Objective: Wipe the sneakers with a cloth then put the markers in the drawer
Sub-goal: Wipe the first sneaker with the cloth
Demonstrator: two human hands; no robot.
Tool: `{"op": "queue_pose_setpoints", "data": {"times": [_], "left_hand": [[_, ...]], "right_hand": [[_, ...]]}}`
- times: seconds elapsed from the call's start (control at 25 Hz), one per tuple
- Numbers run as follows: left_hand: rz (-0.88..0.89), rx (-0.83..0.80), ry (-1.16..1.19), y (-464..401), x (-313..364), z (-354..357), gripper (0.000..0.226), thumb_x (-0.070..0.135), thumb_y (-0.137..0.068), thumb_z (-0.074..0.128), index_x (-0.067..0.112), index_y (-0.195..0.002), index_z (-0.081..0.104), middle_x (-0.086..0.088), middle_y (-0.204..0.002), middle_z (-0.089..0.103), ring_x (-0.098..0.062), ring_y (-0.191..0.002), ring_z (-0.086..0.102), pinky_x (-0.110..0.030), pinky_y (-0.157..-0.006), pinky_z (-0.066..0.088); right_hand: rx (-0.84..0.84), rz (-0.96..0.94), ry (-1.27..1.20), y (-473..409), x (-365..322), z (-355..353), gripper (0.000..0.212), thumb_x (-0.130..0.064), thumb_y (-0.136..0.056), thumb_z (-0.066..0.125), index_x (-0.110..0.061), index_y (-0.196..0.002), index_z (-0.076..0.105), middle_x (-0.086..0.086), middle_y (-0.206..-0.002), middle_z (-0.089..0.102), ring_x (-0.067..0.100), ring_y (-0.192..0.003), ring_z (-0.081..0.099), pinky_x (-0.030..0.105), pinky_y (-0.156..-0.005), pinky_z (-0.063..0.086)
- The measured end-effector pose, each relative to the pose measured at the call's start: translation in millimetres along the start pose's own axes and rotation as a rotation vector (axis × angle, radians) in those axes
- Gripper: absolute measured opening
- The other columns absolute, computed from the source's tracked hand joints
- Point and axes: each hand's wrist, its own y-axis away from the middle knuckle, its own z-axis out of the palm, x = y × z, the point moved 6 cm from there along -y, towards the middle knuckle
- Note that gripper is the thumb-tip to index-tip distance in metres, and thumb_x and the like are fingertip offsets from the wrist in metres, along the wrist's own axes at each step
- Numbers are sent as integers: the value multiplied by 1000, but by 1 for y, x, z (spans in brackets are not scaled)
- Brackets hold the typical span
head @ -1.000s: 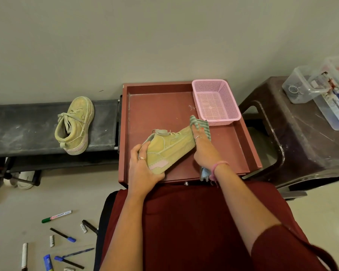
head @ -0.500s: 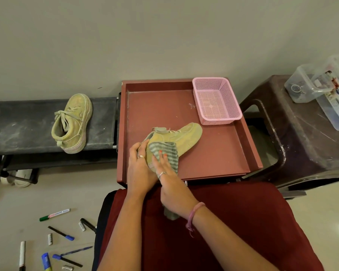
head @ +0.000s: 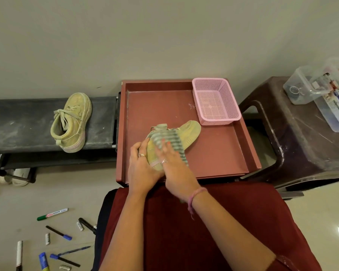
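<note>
Since half a second ago the striped cloth [head: 167, 142] has been carried from the heel end up over the middle of the sneaker [head: 186, 133] lying in the open red drawer [head: 219, 153]; a full second ago it was out at the toe. A back-and-forth wiping pass is thus judged under way, with the first step unfinished. The cloth is pressed down by the right hand [head: 174, 169], fingers fairly straight though blurred, so the grip is not fully readable. The heel is held by the curled left hand [head: 143, 167]. The second sneaker [head: 71, 122] is left on the dark tabletop at left, and the markers [head: 53, 213] lie on the floor, some cut off by the frame edge.
</note>
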Motion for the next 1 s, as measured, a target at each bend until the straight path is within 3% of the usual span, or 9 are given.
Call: {"op": "queue_pose_setpoints", "data": {"times": [0.08,0.16,0.24,0.36,0.48,0.56,0.76,0.84,1.0], "left_hand": [[-2,4,6,2,-1,-1,68,37,-82,68,35,-142,37,15,-133,33,-15,-108,56,-32,-83,50],[1,-3,9,4,0,-1,77,38,-76,75,36,-142,37,16,-131,32,-10,-108,54,-28,-83,48],[18,-16,-9,3,2,0,96,35,-59,84,34,-142,36,14,-128,33,-10,-108,51,-29,-83,49],[46,-18,-60,2,5,0,102,31,-52,84,32,-142,36,13,-127,32,-14,-112,49,-34,-86,51],[49,-20,-39,3,4,1,100,37,-56,85,30,-142,35,13,-129,32,-14,-113,49,-35,-88,51],[60,-21,-38,4,4,2,98,42,-59,84,29,-143,35,13,-130,32,-14,-114,49,-35,-87,51],[95,-13,-94,3,5,5,104,26,-52,85,27,-142,35,9,-131,32,-19,-116,46,-42,-90,51],[127,-3,-95,3,7,6,103,29,-55,87,27,-143,35,7,-133,33,-20,-117,46,-42,-91,51],[174,21,-103,3,8,8,101,35,-57,88,26,-143,35,5,-134,34,-22,-117,48,-43,-91,52]], "right_hand": [[-55,-182,98,25,-8,19,68,0,-85,16,-14,-151,12,5,-160,0,17,-145,-8,38,-120,10],[-20,-247,185,32,8,15,68,-8,-84,7,-15,-150,20,4,-159,9,20,-146,7,41,-118,19],[29,-101,197,17,36,-3,70,-5,-83,12,-18,-151,17,2,-160,7,20,-146,10,39,-118,19],[80,137,136,-4,51,-27,79,10,-84,34,-17,-152,6,2,-160,-4,19,-147,-2,39,-119,13],[-32,-2,34,9,17,-5,89,14,-81,41,-20,-152,-1,-5,-156,-18,10,-143,-16,31,-120,0],[-56,-119,16,27,4,1,89,16,-81,39,-22,-151,0,-10,-153,-21,4,-140,-18,25,-117,1],[54,122,33,-4,43,-24,87,12,-81,41,-23,-152,5,-5,-159,-5,14,-147,0,35,-120,13],[11,85,-27,-2,30,-14,89,13,-81,42,-24,-152,2,-7,-159,-10,9,-145,-8,32,-120,8],[-1,52,-70,-4,21,-14,89,11,-84,42,-31,-151,0,-10,-159,-8,11,-146,2,30,-113,25]]}}
